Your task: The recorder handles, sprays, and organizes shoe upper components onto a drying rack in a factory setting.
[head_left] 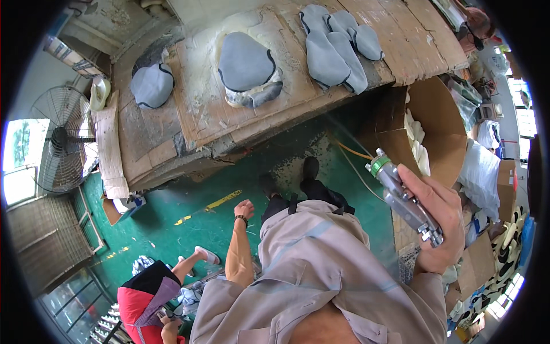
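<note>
My right hand (438, 221) is wrapped round a metal spray gun (401, 198) with a green ring near its nozzle, raised to the right of my body. The nozzle points up and left, toward the workbench. My left hand (244, 210) hangs low over the floor, loosely curled, and nothing shows in it. On the cardboard-covered workbench (200, 129), a grey fabric piece with black edging (246, 60) rests on a glue-crusted form (255, 96). A similar grey piece (152, 86) lies to its left. Several more grey pieces (329, 54) overlap at the right.
A large cardboard box (444, 123) holding pale pieces stands right of the bench, with a yellow hose (354, 150) beside it. A big fan (60, 135) stands at the left. Another person in red (134, 304) is at the lower left. Bags and boxes line the right side.
</note>
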`<state>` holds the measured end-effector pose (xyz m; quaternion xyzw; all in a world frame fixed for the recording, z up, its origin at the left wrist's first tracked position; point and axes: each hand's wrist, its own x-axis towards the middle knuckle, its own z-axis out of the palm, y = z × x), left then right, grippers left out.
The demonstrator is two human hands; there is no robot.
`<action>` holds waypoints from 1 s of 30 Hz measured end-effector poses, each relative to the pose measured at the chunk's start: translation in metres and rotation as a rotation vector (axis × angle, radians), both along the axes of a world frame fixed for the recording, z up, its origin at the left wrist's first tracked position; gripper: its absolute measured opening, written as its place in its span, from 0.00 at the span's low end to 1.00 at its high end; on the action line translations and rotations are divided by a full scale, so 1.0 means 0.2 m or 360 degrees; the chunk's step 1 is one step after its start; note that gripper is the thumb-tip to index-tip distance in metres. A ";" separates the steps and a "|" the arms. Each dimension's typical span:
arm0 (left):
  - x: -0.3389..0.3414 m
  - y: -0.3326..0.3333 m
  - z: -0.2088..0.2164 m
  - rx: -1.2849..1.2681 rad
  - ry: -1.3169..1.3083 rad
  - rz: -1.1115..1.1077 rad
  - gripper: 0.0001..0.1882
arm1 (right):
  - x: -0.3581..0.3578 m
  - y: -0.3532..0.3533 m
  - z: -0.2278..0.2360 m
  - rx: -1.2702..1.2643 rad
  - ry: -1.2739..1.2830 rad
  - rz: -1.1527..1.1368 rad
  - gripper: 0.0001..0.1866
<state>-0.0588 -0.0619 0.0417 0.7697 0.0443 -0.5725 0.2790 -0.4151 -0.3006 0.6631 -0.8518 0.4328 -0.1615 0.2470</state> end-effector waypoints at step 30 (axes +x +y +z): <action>0.05 -1.34 0.88 -0.1182 -0.1668 -0.0269 0.16 | -0.23 -0.35 -0.05 -0.0018 -0.0174 0.0379 0.32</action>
